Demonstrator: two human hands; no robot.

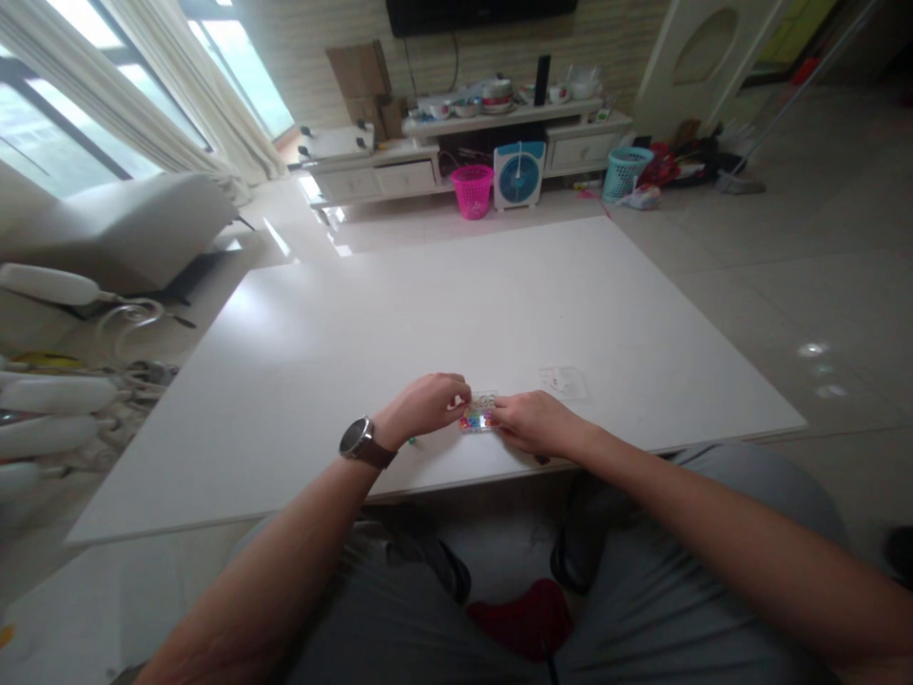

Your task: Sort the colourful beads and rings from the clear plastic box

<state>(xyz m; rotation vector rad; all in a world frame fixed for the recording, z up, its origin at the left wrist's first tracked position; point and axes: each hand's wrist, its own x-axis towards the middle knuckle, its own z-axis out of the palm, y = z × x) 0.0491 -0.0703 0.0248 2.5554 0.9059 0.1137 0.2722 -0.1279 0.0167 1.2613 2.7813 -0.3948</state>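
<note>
A small clear box of colourful beads point(479, 420) lies on the white table point(428, 314) near its front edge. My right hand point(538, 421) is closed on the box's right side, fingers curled at its edge. At the upper left corner of the box, the thumb and fingertips of my left hand point(430, 401) come together in a pinch. Whatever they hold is too small to make out. Beyond my right hand lies a clear plastic piece point(563, 382), flat on the table. A tiny green item point(412, 440) sits beside my left wrist, and a small dark item point(542, 460) shows under my right hand.
The table's front edge runs just above my knees. Under it stands something red point(524, 618) between my feet. Past the far edge are a pink basket point(472, 190), a box fan point(519, 176) and a low cabinet point(406, 178). White-padded chairs point(57, 393) stand at left.
</note>
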